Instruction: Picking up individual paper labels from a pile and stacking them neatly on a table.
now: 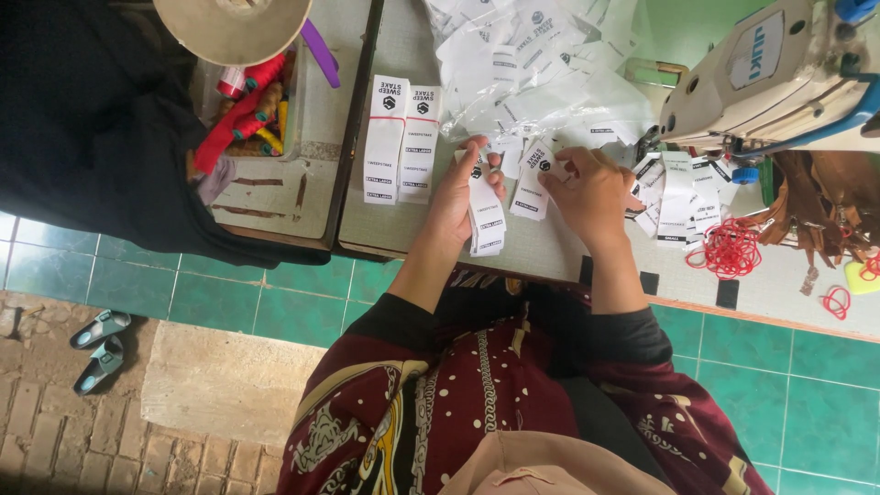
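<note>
Seen from above, a person sits at a work table (550,261) sorting white printed fabric labels. The left hand (458,197) grips a stack of labels (484,215), long axis running away from the body, lower ends hanging past the palm. The right hand (591,192), just beside it, pinches a single label (532,183) between thumb and fingertips, its length tilted toward the stack. Two neat label piles (401,137) lie beyond the left hand; a loose heap (541,64) lies ahead, a sewing machine (779,73) beyond the right hand.
</note>
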